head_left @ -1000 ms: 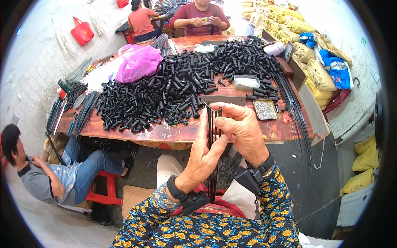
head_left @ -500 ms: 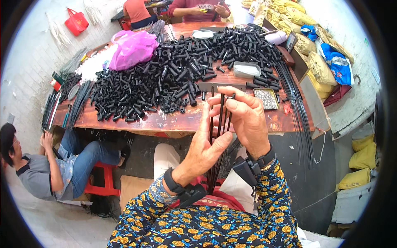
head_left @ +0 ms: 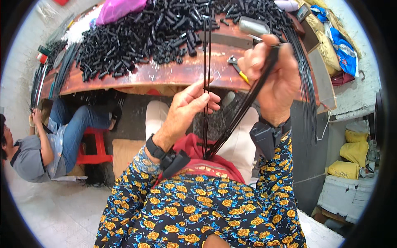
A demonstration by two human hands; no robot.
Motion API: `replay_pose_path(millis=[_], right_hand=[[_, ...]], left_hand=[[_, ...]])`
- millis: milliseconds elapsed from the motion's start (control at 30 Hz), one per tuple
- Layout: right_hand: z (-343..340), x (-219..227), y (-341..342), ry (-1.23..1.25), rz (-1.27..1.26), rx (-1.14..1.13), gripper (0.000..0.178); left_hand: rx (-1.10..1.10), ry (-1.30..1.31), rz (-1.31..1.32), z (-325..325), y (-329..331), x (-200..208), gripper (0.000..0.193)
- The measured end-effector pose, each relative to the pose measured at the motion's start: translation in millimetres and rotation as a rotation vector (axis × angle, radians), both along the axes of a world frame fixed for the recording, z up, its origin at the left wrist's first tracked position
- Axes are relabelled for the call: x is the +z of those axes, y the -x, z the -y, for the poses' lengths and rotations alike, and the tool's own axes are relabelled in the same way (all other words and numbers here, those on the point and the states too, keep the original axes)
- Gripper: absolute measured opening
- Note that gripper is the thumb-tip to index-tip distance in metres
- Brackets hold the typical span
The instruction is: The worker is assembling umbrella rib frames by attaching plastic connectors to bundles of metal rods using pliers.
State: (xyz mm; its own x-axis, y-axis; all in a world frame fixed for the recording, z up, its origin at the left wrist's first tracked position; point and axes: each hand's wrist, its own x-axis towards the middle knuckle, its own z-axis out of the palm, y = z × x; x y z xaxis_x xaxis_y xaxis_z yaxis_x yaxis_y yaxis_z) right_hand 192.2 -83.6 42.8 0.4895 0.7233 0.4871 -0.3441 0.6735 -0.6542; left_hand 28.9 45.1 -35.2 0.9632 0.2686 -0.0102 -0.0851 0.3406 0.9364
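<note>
Two thin, upright black rods (head_left: 206, 53) pass through the fingers of my left hand (head_left: 188, 103), thumb pressed toward the fingertips. My right hand (head_left: 279, 87) is curled around the upper end of a slanting bundle of similar black rods (head_left: 242, 111); motion smears its fingertips. The lower ends of both groups come together at my lap, over a dark red cloth (head_left: 194, 163). Beyond my hands, a big heap of short black tubular pieces (head_left: 128, 45) covers much of the wooden table (head_left: 165, 76).
Yellow-handled pliers (head_left: 238, 69) lie near the table's front edge, with a clear plastic box (head_left: 252, 26) beyond. Long black rods (head_left: 305, 82) overhang the right side. A seated person (head_left: 31, 155) works at the left by a red stool (head_left: 95, 146). Yellow sacks (head_left: 353, 153) stand right.
My hands have come apart. The right has swung to the right with the slanting bundle, while two rods stay upright in the left. The view has tipped downward, and the pliers now show.
</note>
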Motion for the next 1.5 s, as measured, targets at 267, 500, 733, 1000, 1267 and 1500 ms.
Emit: replay_pose_path(millis=[267, 500, 733, 1000, 1267, 1500], right_hand=[[32, 19, 11, -0.183, 0.142, 0.118, 0.032], [34, 24, 13, -0.153, 0.063, 0.119, 0.025], [26, 18, 15, -0.223, 0.082, 0.174, 0.035], [22, 6, 18, -0.144, -0.092, 0.012, 0.03], [9, 14, 22, 0.001, 0.001, -0.141, 0.035], [9, 12, 21, -0.009, 0.009, -0.191, 0.034]], left_hand=[[-0.141, -0.024, -0.085, -2, 19, -23, 0.037], [-0.119, -0.009, -0.149, 0, 26, -38, 0.033], [-0.094, -0.504, -0.091, 2, 32, -34, 0.024], [-0.11, -0.805, 0.093, 16, 31, -20, 0.019], [0.109, -0.942, 0.155, 37, 23, -22, 0.007], [0.085, -0.96, 0.194, 39, 21, -19, 0.007]])
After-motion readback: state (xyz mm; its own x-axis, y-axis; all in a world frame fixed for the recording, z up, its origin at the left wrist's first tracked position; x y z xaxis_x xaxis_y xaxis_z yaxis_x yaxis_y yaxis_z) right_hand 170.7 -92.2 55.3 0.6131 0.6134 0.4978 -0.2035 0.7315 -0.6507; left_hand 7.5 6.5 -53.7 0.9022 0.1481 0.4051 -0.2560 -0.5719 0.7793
